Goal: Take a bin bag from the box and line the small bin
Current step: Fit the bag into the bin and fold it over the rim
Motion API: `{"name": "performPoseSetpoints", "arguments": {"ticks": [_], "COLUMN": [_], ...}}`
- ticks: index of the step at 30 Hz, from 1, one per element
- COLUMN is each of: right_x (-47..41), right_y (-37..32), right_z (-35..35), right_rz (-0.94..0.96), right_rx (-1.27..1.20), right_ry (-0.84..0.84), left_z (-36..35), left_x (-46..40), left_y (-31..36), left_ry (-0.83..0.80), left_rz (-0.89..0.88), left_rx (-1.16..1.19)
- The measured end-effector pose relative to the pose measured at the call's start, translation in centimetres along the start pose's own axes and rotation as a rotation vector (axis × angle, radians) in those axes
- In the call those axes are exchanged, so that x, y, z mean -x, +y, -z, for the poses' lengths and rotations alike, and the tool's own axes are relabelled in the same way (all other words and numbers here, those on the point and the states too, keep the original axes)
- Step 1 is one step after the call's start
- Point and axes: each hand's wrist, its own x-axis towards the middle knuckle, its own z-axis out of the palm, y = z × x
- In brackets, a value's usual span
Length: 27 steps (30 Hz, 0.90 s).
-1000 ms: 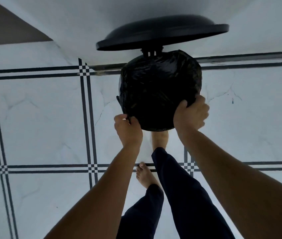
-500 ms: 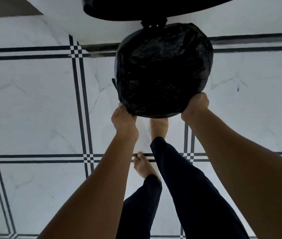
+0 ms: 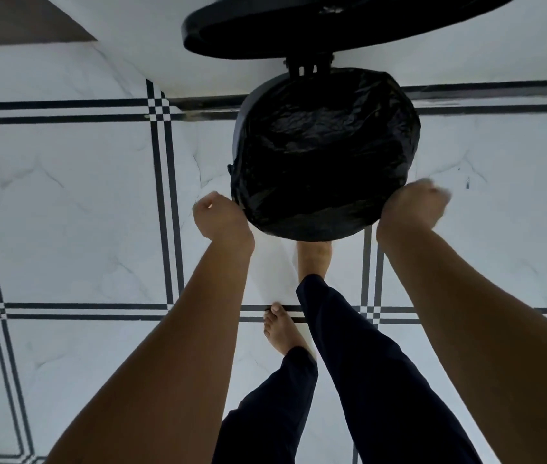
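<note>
The small black bin [image 3: 240, 128] stands on the tiled floor with its lid [image 3: 332, 25] raised. A black bin bag [image 3: 325, 155] covers its mouth and is folded down over the rim. My left hand [image 3: 220, 214] is a closed fist against the bag's lower left edge. On the lower right edge my right hand [image 3: 412, 205], blurred, is closed the same way. The fingertips of both are hidden behind the hands. The box is not in view.
White floor tiles with black line borders [image 3: 161, 195] lie all around. A white wall [image 3: 131, 45] rises right behind the bin. One bare foot [image 3: 313, 259] is at the bin's base and the other [image 3: 282, 329] stands further back.
Both hands have slid from the bag's front down and outwards to the bin's sides, drawing the bag's edge lower. The view has shifted, so more of the lid shows.
</note>
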Motion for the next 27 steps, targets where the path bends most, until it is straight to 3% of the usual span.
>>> {"name": "performPoseSetpoints", "arguments": {"ticks": [2, 3, 5, 6, 8, 11, 16, 21, 25, 27], "right_x": [0.3, 0.6, 1.1, 0.8, 0.1, -0.8, -2.4, -2.8, -2.9, -3.1], "right_y": [-1.9, -3.0, -4.7, -5.1, -5.6, -7.5, -10.2, -10.9, -11.4, -10.9], "right_z": [-0.4, -0.7, -2.1, -2.9, -4.2, -5.9, -8.3, -9.7, -9.7, -9.2], "right_rz": [0.396, 0.588, 0.809, 0.86, 0.882, 0.839, 0.756, 0.78, 0.69, 0.74], "right_rx": [0.153, 0.186, 0.251, 0.317, 0.461, 0.626, 0.738, 0.847, 0.613, 0.533], "right_ry": [0.19, 0.184, 0.008, -0.087, -0.226, -0.273, -0.394, -0.34, -0.286, -0.197], "left_z": [-0.1, 0.0, -0.9, -1.9, -3.4, -4.8, -5.7, -4.9, -4.7, -4.7], "left_x": [3.5, 5.2, 7.9, 8.1, 8.3, 6.9, 2.0, -0.2, -1.5, -1.9], "left_y": [2.3, 3.2, 3.7, 3.2, 1.9, 1.6, 5.5, 8.5, 9.9, 10.1], "left_ry": [0.11, 0.088, -0.099, -0.165, -0.158, -0.107, -0.127, -0.428, -0.538, -0.458], "left_rz": [-0.401, -0.618, -0.887, -0.91, -0.802, -0.801, -0.665, -0.509, -0.277, -0.416], "left_rx": [0.014, -0.042, -0.153, -0.29, -0.602, -0.765, -0.701, -0.478, -0.517, -0.522]}}
